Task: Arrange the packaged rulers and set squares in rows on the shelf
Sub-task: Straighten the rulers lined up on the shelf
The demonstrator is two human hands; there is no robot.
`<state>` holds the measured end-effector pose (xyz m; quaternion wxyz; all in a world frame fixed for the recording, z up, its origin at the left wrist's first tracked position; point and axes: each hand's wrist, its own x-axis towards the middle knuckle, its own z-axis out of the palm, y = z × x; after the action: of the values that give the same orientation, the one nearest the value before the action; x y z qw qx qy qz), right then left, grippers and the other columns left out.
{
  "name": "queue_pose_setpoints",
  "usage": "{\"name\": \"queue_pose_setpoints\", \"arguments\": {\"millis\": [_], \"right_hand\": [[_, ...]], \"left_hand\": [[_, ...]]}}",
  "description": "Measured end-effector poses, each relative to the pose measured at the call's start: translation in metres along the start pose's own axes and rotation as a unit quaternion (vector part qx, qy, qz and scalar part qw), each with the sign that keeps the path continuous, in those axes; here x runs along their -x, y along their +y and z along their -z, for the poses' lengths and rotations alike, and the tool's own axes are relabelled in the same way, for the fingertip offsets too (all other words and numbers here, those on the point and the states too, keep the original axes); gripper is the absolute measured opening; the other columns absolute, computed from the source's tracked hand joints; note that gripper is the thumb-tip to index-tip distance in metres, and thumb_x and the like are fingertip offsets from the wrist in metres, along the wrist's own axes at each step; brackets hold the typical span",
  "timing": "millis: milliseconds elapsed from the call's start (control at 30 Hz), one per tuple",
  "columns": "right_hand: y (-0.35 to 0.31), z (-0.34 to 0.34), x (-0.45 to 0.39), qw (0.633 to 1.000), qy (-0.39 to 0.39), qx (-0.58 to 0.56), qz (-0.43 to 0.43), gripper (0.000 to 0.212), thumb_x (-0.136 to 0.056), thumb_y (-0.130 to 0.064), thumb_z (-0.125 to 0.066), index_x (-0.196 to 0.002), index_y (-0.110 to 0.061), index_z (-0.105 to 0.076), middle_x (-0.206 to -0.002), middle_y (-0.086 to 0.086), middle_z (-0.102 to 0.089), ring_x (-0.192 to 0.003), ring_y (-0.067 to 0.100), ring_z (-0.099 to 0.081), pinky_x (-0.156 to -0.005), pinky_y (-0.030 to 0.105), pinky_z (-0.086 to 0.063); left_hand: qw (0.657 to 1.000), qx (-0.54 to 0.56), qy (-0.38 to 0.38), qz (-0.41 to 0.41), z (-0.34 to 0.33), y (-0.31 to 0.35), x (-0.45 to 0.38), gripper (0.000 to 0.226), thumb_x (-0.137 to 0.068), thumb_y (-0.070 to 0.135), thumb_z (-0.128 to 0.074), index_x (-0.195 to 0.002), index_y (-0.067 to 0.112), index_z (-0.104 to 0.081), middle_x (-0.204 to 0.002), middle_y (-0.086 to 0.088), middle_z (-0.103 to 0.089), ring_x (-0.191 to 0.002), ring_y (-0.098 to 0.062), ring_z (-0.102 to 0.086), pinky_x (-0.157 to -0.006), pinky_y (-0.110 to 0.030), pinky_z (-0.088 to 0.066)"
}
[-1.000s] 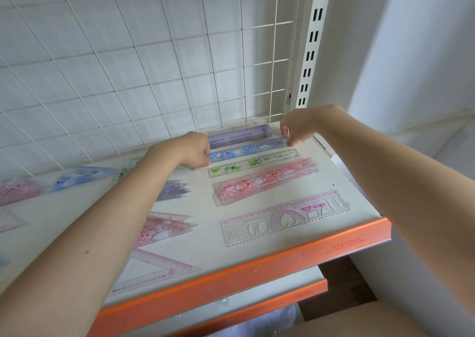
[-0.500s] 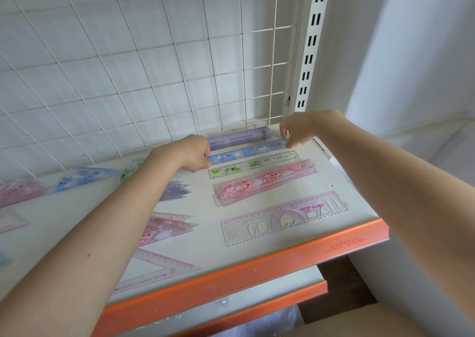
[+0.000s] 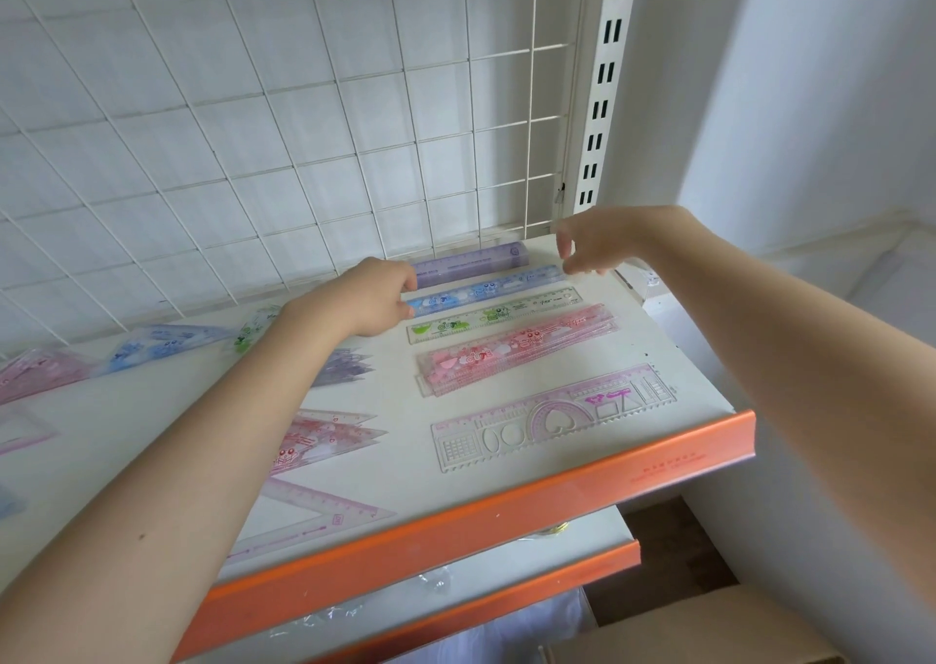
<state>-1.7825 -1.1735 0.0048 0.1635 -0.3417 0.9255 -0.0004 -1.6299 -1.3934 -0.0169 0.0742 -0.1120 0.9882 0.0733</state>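
Note:
On the white shelf (image 3: 400,400), several packaged rulers lie in a row at the right: purple ruler (image 3: 471,263) at the back, then blue ruler (image 3: 491,289), green ruler (image 3: 496,316), a pink ruler stack (image 3: 516,354) and a stencil ruler (image 3: 552,418) in front. My left hand (image 3: 369,301) pinches the blue ruler's left end, fingertips also touching the purple one. Just above the blue ruler's right end hovers my right hand (image 3: 597,245), fingers loosely curled and holding nothing. Set squares lie left: purple (image 3: 347,367), pink (image 3: 324,435), a large clear one (image 3: 309,516).
More set squares sit along the back left: blue (image 3: 162,344), pink (image 3: 40,372), green (image 3: 253,329). A white wire grid (image 3: 304,131) backs the shelf, with a slotted upright (image 3: 602,81) at its right. The front edge is orange (image 3: 506,506). A lower shelf (image 3: 456,608) and cardboard box (image 3: 709,628) are below.
My right hand let go of the blue ruler's right end and lifted slightly, fingers spreading. The left hand stayed at the rulers' left ends.

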Motion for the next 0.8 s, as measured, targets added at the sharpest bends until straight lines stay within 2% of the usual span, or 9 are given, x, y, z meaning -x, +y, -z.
{"name": "queue_pose_setpoints", "arguments": {"millis": [100, 167, 233, 300, 400, 533, 667, 733, 800], "right_hand": [[0.000, 0.003, 0.007, 0.999, -0.018, 0.026, 0.017, 0.023, -0.091, -0.018, -0.049, -0.103, -0.009, -0.067, -0.088, 0.008, -0.070, -0.074, 0.020, -0.063, -0.067, 0.024, -0.046], [-0.001, 0.001, 0.012, 0.999, -0.012, 0.033, 0.029, 0.027, -0.092, -0.017, -0.046, -0.105, -0.011, -0.068, -0.086, 0.004, -0.070, -0.073, 0.017, -0.062, -0.065, 0.022, -0.043], [-0.002, -0.003, 0.016, 0.999, -0.013, 0.039, 0.031, 0.034, -0.094, -0.013, -0.039, -0.115, -0.012, -0.065, -0.079, 0.001, -0.067, -0.073, 0.011, -0.058, -0.066, 0.022, -0.042], [-0.003, -0.008, 0.018, 0.998, -0.029, 0.050, 0.029, 0.043, -0.093, -0.007, -0.035, -0.128, -0.021, -0.057, -0.071, -0.006, -0.064, -0.071, 0.002, -0.050, -0.067, 0.022, -0.040], [-0.004, -0.015, 0.021, 0.996, -0.058, 0.068, 0.031, 0.055, -0.090, -0.002, -0.032, -0.136, -0.028, -0.049, -0.066, -0.010, -0.063, -0.067, -0.006, -0.044, -0.061, 0.016, -0.036], [-0.006, -0.017, 0.025, 0.994, -0.060, 0.091, 0.032, 0.063, -0.087, 0.004, -0.031, -0.139, -0.029, -0.045, -0.062, -0.010, -0.059, -0.061, -0.005, -0.040, -0.053, 0.017, -0.030], [-0.005, -0.018, 0.026, 0.994, -0.044, 0.098, 0.037, 0.063, -0.088, 0.004, -0.031, -0.139, -0.031, -0.045, -0.062, -0.010, -0.054, -0.062, -0.002, -0.038, -0.055, 0.018, -0.032], [-0.003, -0.020, 0.028, 0.996, -0.028, 0.080, 0.043, 0.060, -0.090, 0.001, -0.030, -0.140, -0.031, -0.044, -0.073, -0.010, -0.056, -0.069, 0.005, -0.043, -0.062, 0.021, -0.035], [0.001, -0.019, 0.031, 0.997, 0.003, 0.058, 0.042, 0.052, -0.093, -0.004, -0.032, -0.138, -0.028, -0.046, -0.108, -0.001, -0.061, -0.089, 0.013, -0.047, -0.075, 0.024, -0.038]], "left_hand": [[0.998, -0.037, -0.012, -0.042, -0.004, 0.004, 0.010, 0.035, -0.099, 0.016, -0.040, -0.132, 0.017, -0.051, -0.126, -0.013, -0.052, -0.115, -0.028, -0.049, -0.092, -0.029, -0.038], [0.995, -0.074, -0.035, -0.052, -0.008, 0.004, 0.016, 0.040, -0.099, 0.010, -0.034, -0.134, 0.020, -0.050, -0.113, -0.012, -0.049, -0.111, -0.030, -0.049, -0.094, -0.034, -0.040], [0.993, -0.095, -0.052, -0.043, -0.011, 0.001, 0.021, 0.047, -0.098, 0.005, -0.031, -0.138, 0.026, -0.046, -0.102, -0.005, -0.040, -0.107, -0.029, -0.050, -0.090, -0.033, -0.041], [0.992, -0.105, -0.062, -0.032, -0.013, 0.001, 0.025, 0.054, -0.097, 0.003, -0.028, -0.143, 0.031, -0.036, -0.108, -0.005, -0.039, -0.109, -0.028, -0.048, -0.085, -0.029, -0.037], [0.990, -0.117, -0.069, -0.029, -0.016, 0.003, 0.031, 0.057, -0.096, 0.002, -0.026, -0.145, 0.032, -0.031, -0.121, -0.007, -0.040, -0.112, -0.027, -0.048, -0.086, -0.029, -0.037], [0.990, -0.111, -0.077, -0.027, -0.021, 0.002, 0.033, 0.056, -0.097, 0.004, -0.027, -0.145, 0.032, -0.030, -0.120, -0.007, -0.041, -0.114, -0.026, -0.047, -0.088, -0.029, -0.036], [0.992, -0.101, -0.071, -0.023, -0.022, 0.001, 0.036, 0.054, -0.098, 0.006, -0.028, -0.145, 0.032, -0.031, -0.119, -0.007, -0.042, -0.114, -0.026, -0.047, -0.090, -0.030, -0.037], [0.994, -0.090, -0.060, -0.024, -0.020, 0.003, 0.038, 0.052, -0.098, 0.007, -0.030, -0.145, 0.029, -0.032, -0.119, -0.008, -0.043, -0.113, -0.027, -0.047, -0.092, -0.031, -0.039], [0.996, -0.069, -0.044, -0.023, -0.015, 0.007, 0.042, 0.048, -0.098, 0.010, -0.032, -0.145, 0.024, -0.032, -0.122, -0.010, -0.044, -0.115, -0.028, -0.046, -0.096, -0.033, -0.038]]}}
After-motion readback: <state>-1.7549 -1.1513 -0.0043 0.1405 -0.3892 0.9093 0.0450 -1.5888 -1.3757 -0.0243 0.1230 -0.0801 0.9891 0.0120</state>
